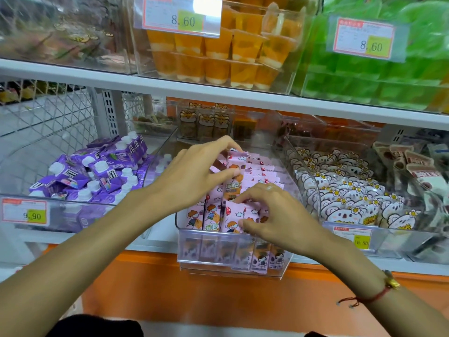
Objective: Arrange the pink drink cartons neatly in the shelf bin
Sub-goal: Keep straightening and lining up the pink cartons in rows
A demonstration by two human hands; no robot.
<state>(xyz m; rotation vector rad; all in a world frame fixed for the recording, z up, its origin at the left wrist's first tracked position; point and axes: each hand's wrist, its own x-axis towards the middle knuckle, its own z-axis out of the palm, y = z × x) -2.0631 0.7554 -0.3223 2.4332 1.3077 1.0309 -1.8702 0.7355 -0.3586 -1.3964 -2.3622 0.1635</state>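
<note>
A person's two bare hands work inside a clear shelf bin [184, 242] of pink drink cartons [260, 171]. The left hand [194, 173] pinches one carton [234, 177] standing taller than the rest mid-bin. The right hand [274, 210] curls its fingers around a front-row carton [234, 215]. The back rows look neatly lined up; the front row looks uneven, so the tidying seems partly done. Purple cartons [92, 173] fill the neighbouring bin.
</note>
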